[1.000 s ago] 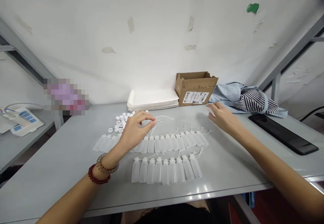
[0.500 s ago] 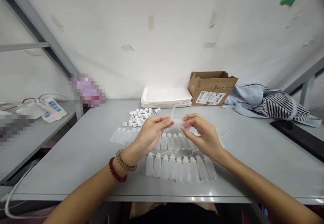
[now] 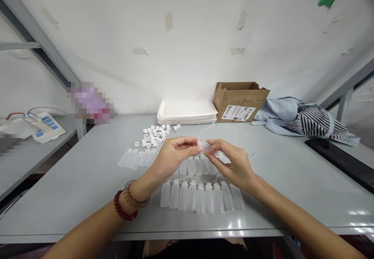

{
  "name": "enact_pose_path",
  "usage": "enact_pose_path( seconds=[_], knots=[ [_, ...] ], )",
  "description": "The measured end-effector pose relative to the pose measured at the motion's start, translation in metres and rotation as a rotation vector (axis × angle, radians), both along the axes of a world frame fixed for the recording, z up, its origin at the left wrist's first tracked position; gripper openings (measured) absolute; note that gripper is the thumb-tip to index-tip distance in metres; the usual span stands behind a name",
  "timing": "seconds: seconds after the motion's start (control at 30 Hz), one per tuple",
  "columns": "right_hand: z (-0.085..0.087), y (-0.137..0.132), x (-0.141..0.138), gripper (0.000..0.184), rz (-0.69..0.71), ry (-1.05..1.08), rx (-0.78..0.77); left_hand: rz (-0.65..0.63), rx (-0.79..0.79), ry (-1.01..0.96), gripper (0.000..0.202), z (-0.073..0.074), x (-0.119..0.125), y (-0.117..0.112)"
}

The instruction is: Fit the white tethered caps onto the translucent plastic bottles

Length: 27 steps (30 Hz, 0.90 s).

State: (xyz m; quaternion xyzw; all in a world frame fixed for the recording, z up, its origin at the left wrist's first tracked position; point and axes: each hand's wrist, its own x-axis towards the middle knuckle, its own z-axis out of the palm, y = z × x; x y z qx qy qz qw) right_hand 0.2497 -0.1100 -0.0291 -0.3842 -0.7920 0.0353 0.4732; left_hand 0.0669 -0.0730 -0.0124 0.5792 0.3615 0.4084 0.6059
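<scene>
Between my two hands, above the grey table, a translucent plastic bottle (image 3: 205,146) lies tilted sideways, a thin white strap curving up from its neck end. My left hand (image 3: 178,153) pinches the neck end between thumb and fingers. The body end is gripped by my right hand (image 3: 230,159), its fingers closed. Below them, a row of similar bottles (image 3: 200,198) lies side by side near the front. A second row (image 3: 198,165) lies behind it, partly hidden by my hands. Left of my left hand are more bottles (image 3: 136,158) and a pile of white caps (image 3: 153,135).
Against the wall rest a stack of white sheets or envelopes (image 3: 187,112) and an open cardboard box (image 3: 241,103). Folded blue and striped cloth (image 3: 311,120) lies at right, with a black phone-like slab (image 3: 339,161). A power strip (image 3: 49,128) sits on the left-hand table.
The bottle in my hands has tipped, its right end now lower, and my right hand has come slightly closer to my left. The whole view has shifted a little.
</scene>
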Motion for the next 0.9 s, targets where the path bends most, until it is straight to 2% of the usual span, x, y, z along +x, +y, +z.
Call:
enact_pose_path(
  seconds=[0.13, 0.3, 0.43, 0.7, 0.9],
  knots=[
    [-0.0034, 0.0011, 0.0022, 0.014, -0.005, -0.046, 0.042, 0.041, 0.281, 0.149, 0.012, 0.0020, 0.0003, -0.0054],
    [-0.0041, 0.0040, 0.0040, 0.021, 0.001, -0.229, 0.256, 0.037, 0.513, 0.276, 0.013, 0.0040, 0.0001, -0.0082],
    [-0.0031, 0.0033, 0.0037, 0.024, -0.010, -0.266, 0.300, -0.005, 0.491, 0.283, 0.016, 0.0027, 0.0004, -0.0065],
    [-0.0071, 0.0005, -0.0015, 0.016, -0.048, -0.124, 0.243, -0.006, 0.368, 0.225, 0.016, -0.0001, 0.0021, -0.0053],
    [-0.0072, -0.0036, -0.0046, 0.015, -0.071, -0.029, 0.181, 0.033, 0.467, 0.277, 0.025, -0.0022, 0.0040, -0.0096]
  ],
)
